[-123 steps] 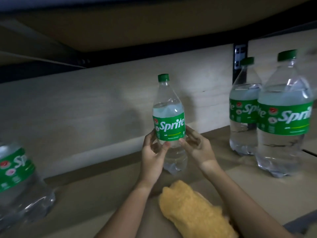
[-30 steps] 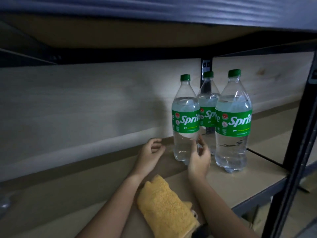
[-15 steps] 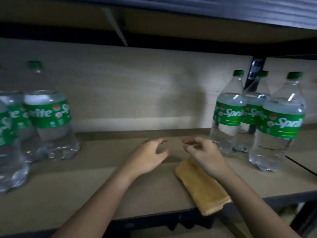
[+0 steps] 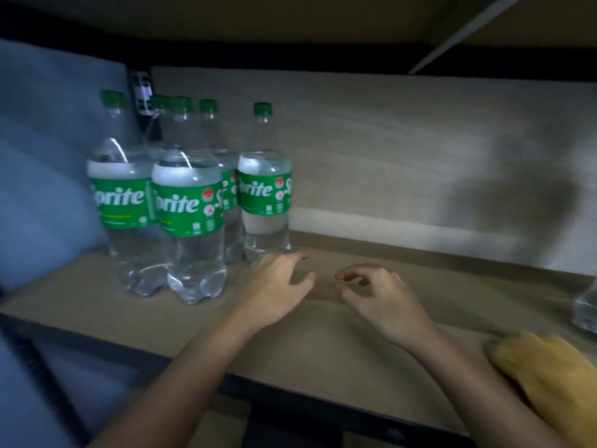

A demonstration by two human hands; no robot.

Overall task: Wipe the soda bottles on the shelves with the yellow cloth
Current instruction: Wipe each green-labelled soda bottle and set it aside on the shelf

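Right of both empty hands, yellow cloth (image 4: 549, 379), left hand (image 4: 274, 286) near bottles (image 4: 190, 202), right hand (image 4: 378, 299) apart.

Dim shelf bay; motion blur at edges; soft shadow on back panel (image 4: 420, 163).

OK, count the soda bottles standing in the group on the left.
5: front left, front middle, right, and two behind, one by its cap and one between. More may be hidden.
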